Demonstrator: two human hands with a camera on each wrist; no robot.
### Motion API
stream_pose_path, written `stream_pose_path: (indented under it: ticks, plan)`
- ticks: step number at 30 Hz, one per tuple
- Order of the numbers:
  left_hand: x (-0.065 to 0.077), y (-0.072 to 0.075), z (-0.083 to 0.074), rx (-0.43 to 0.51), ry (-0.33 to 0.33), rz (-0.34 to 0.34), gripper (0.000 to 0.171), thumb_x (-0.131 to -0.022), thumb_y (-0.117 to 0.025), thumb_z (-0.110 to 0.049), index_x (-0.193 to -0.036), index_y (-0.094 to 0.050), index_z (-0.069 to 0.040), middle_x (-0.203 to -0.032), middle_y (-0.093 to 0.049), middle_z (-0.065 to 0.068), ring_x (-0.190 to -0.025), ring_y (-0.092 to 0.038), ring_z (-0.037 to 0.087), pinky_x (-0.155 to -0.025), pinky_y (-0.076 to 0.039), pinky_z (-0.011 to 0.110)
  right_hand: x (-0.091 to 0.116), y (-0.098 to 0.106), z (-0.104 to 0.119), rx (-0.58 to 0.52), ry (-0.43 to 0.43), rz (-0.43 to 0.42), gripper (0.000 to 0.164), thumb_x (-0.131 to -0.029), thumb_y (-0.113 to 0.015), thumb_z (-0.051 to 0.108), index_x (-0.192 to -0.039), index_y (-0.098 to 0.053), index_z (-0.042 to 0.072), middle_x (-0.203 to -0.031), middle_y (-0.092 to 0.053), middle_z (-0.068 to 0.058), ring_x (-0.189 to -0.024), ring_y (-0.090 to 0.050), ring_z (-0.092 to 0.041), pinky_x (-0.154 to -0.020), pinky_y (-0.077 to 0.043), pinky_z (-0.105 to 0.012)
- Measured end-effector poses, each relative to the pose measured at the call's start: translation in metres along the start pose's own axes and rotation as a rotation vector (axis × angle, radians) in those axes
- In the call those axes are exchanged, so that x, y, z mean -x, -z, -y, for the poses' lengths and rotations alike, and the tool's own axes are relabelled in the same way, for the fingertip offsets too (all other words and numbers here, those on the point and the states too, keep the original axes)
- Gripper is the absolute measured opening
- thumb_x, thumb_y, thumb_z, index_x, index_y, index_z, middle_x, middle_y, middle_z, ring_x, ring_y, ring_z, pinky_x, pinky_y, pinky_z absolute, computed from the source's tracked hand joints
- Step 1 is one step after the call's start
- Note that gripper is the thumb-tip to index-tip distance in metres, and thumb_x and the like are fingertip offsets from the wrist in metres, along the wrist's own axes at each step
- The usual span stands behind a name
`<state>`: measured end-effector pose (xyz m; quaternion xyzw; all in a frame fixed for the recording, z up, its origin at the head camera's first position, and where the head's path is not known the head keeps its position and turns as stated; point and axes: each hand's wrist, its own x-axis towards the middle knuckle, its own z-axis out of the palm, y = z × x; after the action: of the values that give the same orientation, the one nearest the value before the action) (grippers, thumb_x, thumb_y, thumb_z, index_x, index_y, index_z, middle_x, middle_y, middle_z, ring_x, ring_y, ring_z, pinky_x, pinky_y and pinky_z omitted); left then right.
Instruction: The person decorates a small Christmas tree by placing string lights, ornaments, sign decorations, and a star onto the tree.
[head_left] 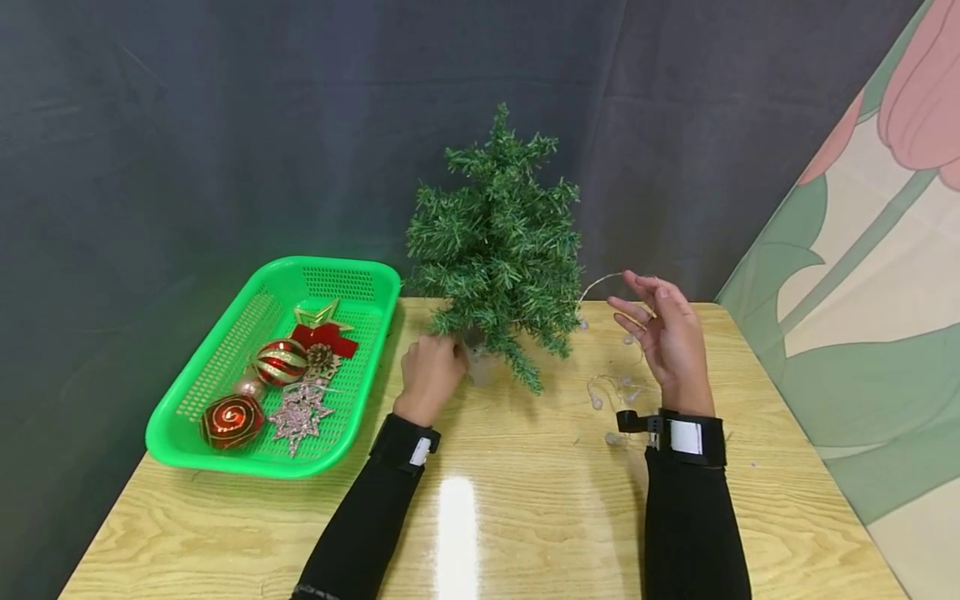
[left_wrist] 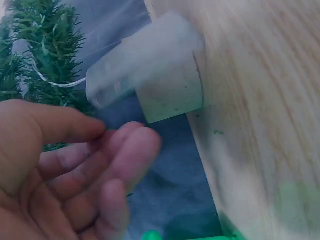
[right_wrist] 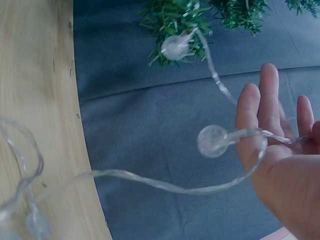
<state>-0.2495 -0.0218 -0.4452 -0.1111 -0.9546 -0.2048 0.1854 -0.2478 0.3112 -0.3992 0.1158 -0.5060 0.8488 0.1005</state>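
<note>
An artificial Christmas tree (head_left: 498, 242) stands upright toward the back of the table. Close to its base is my left hand (head_left: 431, 375), its fingers loosely curled beside a blurred, translucent box (left_wrist: 135, 60) with a white wire; I see nothing between the fingers. My right hand (head_left: 671, 342) is raised to the right of the tree, holding up the wire of the string lights (right_wrist: 212, 141). Its fingers are mostly extended, and the wire crosses them toward the thumb. One clear bulb hangs near a branch; more of the string lies on the table below.
A green basket (head_left: 161, 433) at the left holds a red-and-gold striped bauble (head_left: 281, 362), a dark red bauble (head_left: 232, 421), a glittery snowflake (head_left: 298, 417) and a pine cone (head_left: 320, 358). The wooden table (head_left: 540, 517) ends at a dark curtain (head_left: 225, 150); a flowered cloth (head_left: 885, 358) hangs right.
</note>
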Motion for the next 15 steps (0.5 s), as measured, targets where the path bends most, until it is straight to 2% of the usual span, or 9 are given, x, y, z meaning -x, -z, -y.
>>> stream_pose_path:
  ticks: [2, 4, 8, 11, 13, 15]
  plan:
    - [0.001, 0.002, -0.001, 0.017, 0.016, 0.045, 0.047, -0.096, -0.062, -0.006, -0.061, -0.036, -0.021, -0.054, -0.028, -0.001, -0.044, -0.032, 0.016, -0.045, -0.021, 0.030, 0.001, 0.001, 0.000, 0.053, -0.014, -0.014, 0.033, -0.112, -0.045, 0.020, -0.128, -0.061, -0.005, -0.135, -0.069, -0.010, -0.096, -0.077, -0.023, -0.083, -0.062, -0.030]
    - [0.001, 0.006, -0.004, 0.031, 0.044, 0.125, 0.044, -0.096, -0.061, -0.007, -0.062, -0.038, -0.021, -0.055, -0.030, 0.000, -0.046, -0.032, 0.017, -0.046, -0.022, 0.031, 0.002, 0.001, 0.001, 0.090, -0.034, -0.020, 0.033, -0.111, -0.047, 0.020, -0.126, -0.062, -0.005, -0.129, -0.072, -0.009, -0.088, -0.076, -0.020, -0.077, -0.061, -0.027]
    - [0.004, 0.020, -0.016, 0.073, 0.088, 0.401, 0.042, -0.103, -0.054, -0.013, -0.066, -0.035, -0.021, -0.062, -0.027, -0.001, -0.055, -0.025, 0.016, -0.054, -0.021, 0.035, 0.002, 0.001, 0.003, 0.086, -0.079, 0.004, 0.035, -0.111, -0.047, 0.022, -0.128, -0.062, -0.004, -0.123, -0.074, -0.009, -0.077, -0.071, -0.018, -0.067, -0.059, -0.024]
    - [0.008, 0.031, -0.029, 0.202, 0.042, 0.598, 0.046, -0.106, -0.052, -0.014, -0.066, -0.030, -0.020, -0.063, -0.022, -0.002, -0.057, -0.019, 0.016, -0.058, -0.020, 0.035, 0.003, -0.001, 0.005, 0.005, -0.128, 0.064, 0.035, -0.112, -0.044, 0.021, -0.133, -0.061, -0.001, -0.124, -0.074, -0.011, -0.077, -0.069, -0.019, -0.067, -0.058, -0.025]
    - [0.011, 0.035, -0.039, 0.334, -0.031, 0.675, 0.046, -0.106, -0.052, -0.013, -0.065, -0.031, -0.019, -0.062, -0.023, -0.003, -0.055, -0.020, 0.015, -0.058, -0.023, 0.032, 0.004, -0.004, 0.007, -0.058, -0.161, 0.114, 0.034, -0.112, -0.042, 0.018, -0.135, -0.060, 0.001, -0.126, -0.073, -0.012, -0.081, -0.070, -0.021, -0.070, -0.059, -0.027]
    - [0.013, 0.036, -0.049, 0.493, -0.097, 0.727, 0.040, -0.107, -0.052, -0.014, -0.067, -0.048, -0.020, -0.059, -0.034, -0.004, -0.050, -0.028, 0.013, -0.056, -0.027, 0.030, 0.004, -0.007, 0.008, -0.111, -0.185, 0.159, 0.033, -0.113, -0.039, 0.015, -0.137, -0.059, 0.003, -0.127, -0.072, -0.013, -0.085, -0.071, -0.022, -0.075, -0.061, -0.030]
